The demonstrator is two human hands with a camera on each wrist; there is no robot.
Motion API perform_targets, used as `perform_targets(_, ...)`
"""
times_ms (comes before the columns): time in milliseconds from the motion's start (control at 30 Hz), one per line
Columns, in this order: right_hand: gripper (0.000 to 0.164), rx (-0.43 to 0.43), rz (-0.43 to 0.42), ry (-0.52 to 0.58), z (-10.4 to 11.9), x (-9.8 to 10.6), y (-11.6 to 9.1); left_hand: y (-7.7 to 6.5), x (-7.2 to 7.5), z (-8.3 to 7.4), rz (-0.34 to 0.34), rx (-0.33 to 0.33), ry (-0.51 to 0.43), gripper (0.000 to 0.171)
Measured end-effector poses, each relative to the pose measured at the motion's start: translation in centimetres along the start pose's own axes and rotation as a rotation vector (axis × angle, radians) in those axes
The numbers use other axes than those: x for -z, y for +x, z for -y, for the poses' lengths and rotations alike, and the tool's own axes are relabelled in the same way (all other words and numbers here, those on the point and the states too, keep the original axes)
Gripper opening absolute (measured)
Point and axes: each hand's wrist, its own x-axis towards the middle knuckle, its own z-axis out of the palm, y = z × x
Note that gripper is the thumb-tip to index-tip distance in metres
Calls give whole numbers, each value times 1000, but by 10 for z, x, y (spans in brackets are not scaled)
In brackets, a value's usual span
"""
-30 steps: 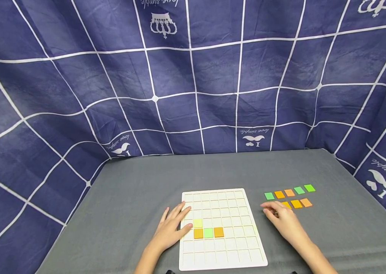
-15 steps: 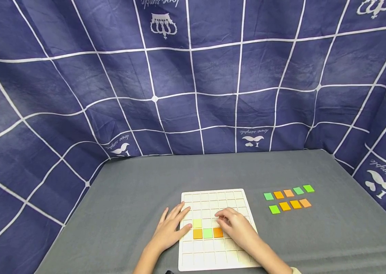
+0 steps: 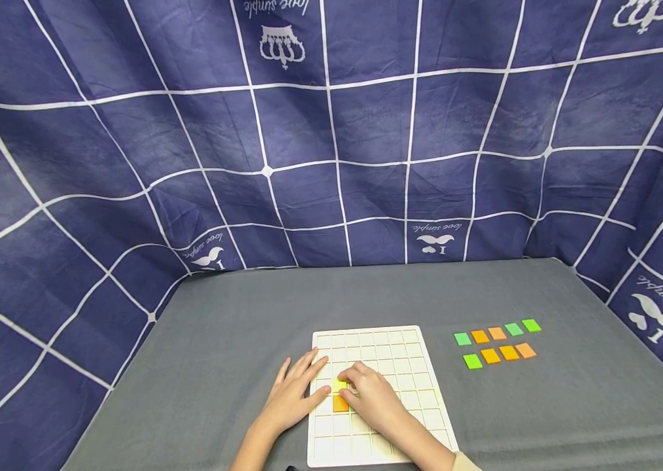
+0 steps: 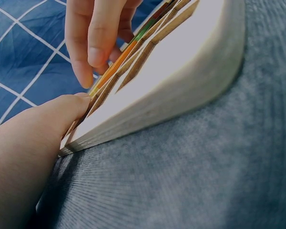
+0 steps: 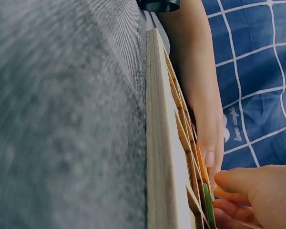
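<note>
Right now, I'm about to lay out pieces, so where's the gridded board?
In the head view, the board lies at lower centre on the gray cloth, left of the loose tiles.

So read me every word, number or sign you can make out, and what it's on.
"love simple", upside down, on the blue curtain: top, above a crown, and lower at left, middle and right.
"I", upside down, beside a heart, with the lower ones.
The curtain lettering in the right wrist view is too blurred to read surely.
No readable text on the board or tiles.
</note>
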Motion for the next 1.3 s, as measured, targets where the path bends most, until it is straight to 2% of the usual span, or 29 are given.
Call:
perform_targets(300,21,-33,6,10,2,-3,5,1,1,0,27,24,-3,55)
perform_targets(600,20,-54,6,38,1,-4,5,0,1,-1,26,26,-10,55)
perform_targets(900,10,-95,-36,103,4,-3,3,1,0,-1,21,24,-8,55)
perform_targets(1300,6,-72,-110,129,3,2,1,1,0,0,21,21,-12,56)
